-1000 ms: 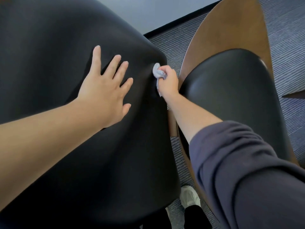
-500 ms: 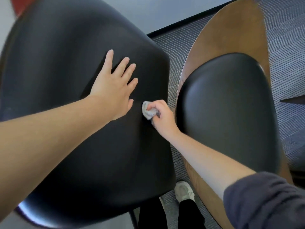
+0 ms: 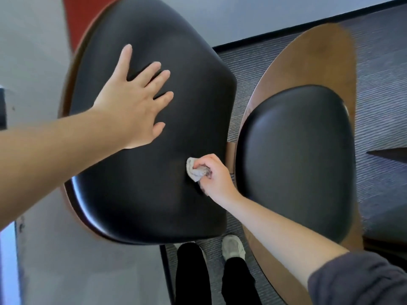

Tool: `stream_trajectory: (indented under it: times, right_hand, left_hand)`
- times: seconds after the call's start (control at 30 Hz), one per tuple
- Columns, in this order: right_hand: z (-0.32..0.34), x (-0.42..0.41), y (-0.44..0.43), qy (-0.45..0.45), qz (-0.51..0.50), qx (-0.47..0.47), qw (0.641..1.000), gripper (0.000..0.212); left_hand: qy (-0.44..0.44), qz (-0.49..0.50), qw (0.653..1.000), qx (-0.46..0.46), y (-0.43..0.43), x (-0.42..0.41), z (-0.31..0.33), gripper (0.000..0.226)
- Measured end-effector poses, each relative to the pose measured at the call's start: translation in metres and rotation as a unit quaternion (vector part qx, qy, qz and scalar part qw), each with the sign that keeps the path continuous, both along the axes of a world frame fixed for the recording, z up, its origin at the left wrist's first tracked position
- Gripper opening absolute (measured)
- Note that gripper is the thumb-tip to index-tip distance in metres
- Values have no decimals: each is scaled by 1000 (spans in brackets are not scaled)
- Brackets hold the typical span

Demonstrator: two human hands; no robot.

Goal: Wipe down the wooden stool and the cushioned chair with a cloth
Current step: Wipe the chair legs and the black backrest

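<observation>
A large black cushioned chair back in a brown wooden shell fills the left and middle. My left hand lies flat on its upper part, fingers spread. My right hand grips a crumpled grey cloth and presses it against the cushion near its right edge. To the right sits the black seat cushion on its curved wooden shell.
Grey striped carpet lies to the right and behind. A pale wall with a dark skirting strip runs at the top. My legs and a white shoe stand below, between the two cushions. A red shape shows at top left.
My right hand has slid the cloth down the cushion's right side, from its upper edge toward the lower middle. The view has pulled back; my left hand stays flat on the cushion.
</observation>
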State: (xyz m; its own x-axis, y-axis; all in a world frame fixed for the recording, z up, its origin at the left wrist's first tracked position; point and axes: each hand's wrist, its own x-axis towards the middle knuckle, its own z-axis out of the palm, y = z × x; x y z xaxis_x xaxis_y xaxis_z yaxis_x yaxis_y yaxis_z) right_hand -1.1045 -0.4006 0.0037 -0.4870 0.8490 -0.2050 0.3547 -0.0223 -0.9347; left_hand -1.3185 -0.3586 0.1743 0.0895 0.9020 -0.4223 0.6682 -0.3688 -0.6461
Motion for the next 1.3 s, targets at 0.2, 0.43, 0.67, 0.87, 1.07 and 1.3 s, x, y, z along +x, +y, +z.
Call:
stream_trajectory:
  times: [0.2, 0.43, 0.67, 0.87, 1.07, 1.3]
  right_hand:
    - [-8, -53, 123, -45, -154, -38, 986, 34]
    - [-20, -71, 217, -85, -286, -68, 952, 28]
    - [19, -77, 158, -35, -196, -32, 980, 26]
    - [33, -71, 83, -14, -99, 21, 995, 30]
    - [50, -53, 23, -17, -38, 13, 999, 23]
    - [78, -36, -15, -13, 40, -6, 999, 36]
  left_hand:
    - [-60, -3, 998, 13, -2, -5, -7, 71]
    - [-110, -16, 993, 37, -1, -10, -14, 70]
    - [-133, -18, 990, 50, -2, -10, -12, 69]
    - [-135, -5, 990, 46, -5, -9, -6, 65]
    - [-163, 24, 985, 48, -7, -10, 5, 57]
    - [-317, 146, 923, 160, -31, -42, 17, 68]
